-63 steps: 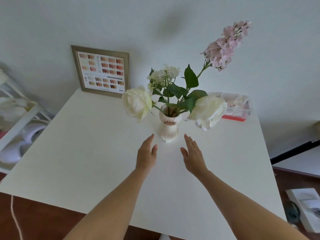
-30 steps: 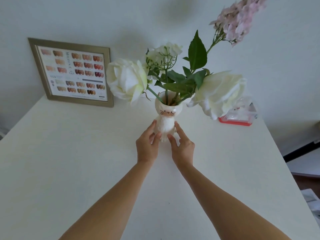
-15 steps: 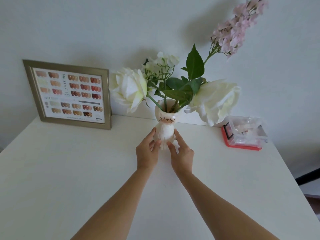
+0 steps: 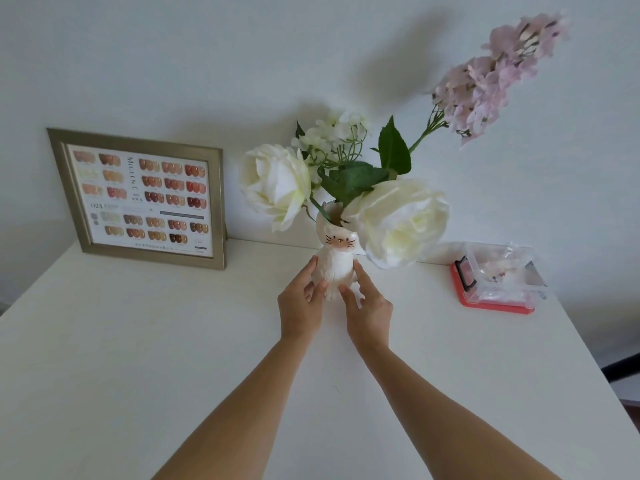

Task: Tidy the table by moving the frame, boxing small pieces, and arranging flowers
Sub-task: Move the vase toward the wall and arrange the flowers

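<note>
A white cat-shaped vase [image 4: 336,258] stands near the back of the white table [image 4: 138,358], close to the wall. It holds two large white roses [image 4: 398,221], small white blossoms, green leaves and a tall pink flower spike [image 4: 491,77]. My left hand [image 4: 300,301] cups the vase's lower left side. On the lower right side sits my right hand [image 4: 370,306], its fingers touching the base. A gold picture frame [image 4: 142,199] with a colour chart leans on the wall at the back left. A clear lidded box with a red base [image 4: 495,278] holds small pieces at the back right.
The wall runs right behind the vase, frame and box. The table's right edge drops to a dark floor [image 4: 623,372]. Bare tabletop lies in front of and beside my arms.
My hands closed onto the vase's base, which they were short of two seconds ago. The vase now stands farther back, near the wall between frame and box.
</note>
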